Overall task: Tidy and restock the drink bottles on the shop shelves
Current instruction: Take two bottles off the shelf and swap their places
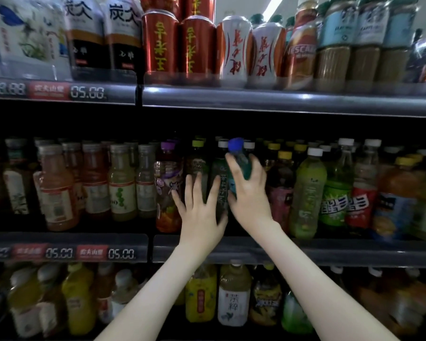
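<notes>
Blue-capped bottle (242,164): held up in front of the middle shelf (305,252), its cap level with the caps of the standing row; it is not yet set down.
Its look: bright blue cap and a clear, teal-tinted body leaning slightly left (the label is mostly under the fingers, so I cannot read it).
Right hand (250,195): fingers and thumb wrapped round the bottle's upper body.
Left hand (199,210): fingers straight and spread, tips against the dark bottle (218,193) just beside the held one. I judge it is steadying or parting the row.
Done so far: all three shelves look well stocked, with the bottles upright.
Still to do: seating this bottle, probably in the dark gap below the right wrist, then squaring up the row.
</notes>
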{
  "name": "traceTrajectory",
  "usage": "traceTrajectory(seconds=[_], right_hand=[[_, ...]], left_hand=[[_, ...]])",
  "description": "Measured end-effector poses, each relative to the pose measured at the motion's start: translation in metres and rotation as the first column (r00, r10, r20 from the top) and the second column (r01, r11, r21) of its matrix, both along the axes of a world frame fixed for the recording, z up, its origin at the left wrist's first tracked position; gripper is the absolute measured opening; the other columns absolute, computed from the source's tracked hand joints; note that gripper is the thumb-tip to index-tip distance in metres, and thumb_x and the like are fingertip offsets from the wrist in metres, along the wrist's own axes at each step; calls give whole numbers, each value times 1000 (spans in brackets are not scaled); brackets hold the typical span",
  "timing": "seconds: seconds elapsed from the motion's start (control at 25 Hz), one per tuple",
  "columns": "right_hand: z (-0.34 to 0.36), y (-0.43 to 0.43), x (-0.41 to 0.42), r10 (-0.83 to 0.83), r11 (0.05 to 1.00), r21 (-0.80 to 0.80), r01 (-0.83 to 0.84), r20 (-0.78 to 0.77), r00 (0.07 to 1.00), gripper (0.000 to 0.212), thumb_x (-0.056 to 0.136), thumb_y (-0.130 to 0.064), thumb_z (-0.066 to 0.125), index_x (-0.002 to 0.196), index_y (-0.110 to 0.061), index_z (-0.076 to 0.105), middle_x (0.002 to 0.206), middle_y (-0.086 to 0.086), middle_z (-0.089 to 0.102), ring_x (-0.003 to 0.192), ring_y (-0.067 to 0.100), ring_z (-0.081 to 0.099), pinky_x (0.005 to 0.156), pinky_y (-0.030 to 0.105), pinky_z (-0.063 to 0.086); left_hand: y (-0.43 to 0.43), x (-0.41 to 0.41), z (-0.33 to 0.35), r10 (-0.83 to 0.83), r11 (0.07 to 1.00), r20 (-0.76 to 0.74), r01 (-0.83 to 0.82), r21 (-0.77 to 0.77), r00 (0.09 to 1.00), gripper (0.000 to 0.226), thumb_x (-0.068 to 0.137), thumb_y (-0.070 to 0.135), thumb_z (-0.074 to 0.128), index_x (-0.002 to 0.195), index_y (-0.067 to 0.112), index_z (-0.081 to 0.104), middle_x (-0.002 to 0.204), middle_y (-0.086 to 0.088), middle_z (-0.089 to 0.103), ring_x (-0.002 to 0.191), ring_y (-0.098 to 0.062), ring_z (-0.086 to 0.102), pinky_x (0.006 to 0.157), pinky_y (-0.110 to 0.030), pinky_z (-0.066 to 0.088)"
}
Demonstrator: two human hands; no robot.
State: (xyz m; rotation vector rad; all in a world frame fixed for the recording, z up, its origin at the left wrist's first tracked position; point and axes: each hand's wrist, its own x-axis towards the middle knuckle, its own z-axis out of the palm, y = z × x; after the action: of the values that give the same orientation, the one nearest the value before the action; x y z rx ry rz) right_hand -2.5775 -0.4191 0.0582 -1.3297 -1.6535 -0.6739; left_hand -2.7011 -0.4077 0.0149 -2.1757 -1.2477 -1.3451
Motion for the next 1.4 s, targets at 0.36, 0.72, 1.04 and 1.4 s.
traceTrajectory(seconds=[0.36,0.72,1.04,1.4], right_hand=[[14,-129,-1,318,944,133,-302,-128,939,82,81,-3,70,141,-37,25,148,5,13,142,23,18,113,31,32],[4,-273,153,280,919,-107,-380,-504,817,101,79,-13,77,144,-43,5,137,-22,41,120,4,54,91,34,54],[-4,-350,377,18,993,-75,-90,-661,750,79,69,-19,84,131,-28,35,103,-18,61,90,-13,59,71,10,50],[-4,-322,530,56,998,23,-58,-732,679,63,69,-19,82,120,-24,46,104,-13,60,92,-7,59,75,18,52]], left_hand=[[-87,26,15,-639,683,361,717,-142,680,100,82,15,72,147,37,-2,141,13,39,122,3,47,96,-16,45],[-196,172,0,-724,614,284,774,-151,629,102,80,14,74,135,53,-3,123,9,54,99,-7,62,76,-15,50],[-264,390,17,-758,568,139,750,-340,637,89,86,35,65,144,49,-1,138,16,48,114,-5,54,86,-22,48],[-192,506,21,-543,830,37,543,-127,839,49,96,31,51,142,17,40,136,2,49,122,-13,48,90,-23,45]])
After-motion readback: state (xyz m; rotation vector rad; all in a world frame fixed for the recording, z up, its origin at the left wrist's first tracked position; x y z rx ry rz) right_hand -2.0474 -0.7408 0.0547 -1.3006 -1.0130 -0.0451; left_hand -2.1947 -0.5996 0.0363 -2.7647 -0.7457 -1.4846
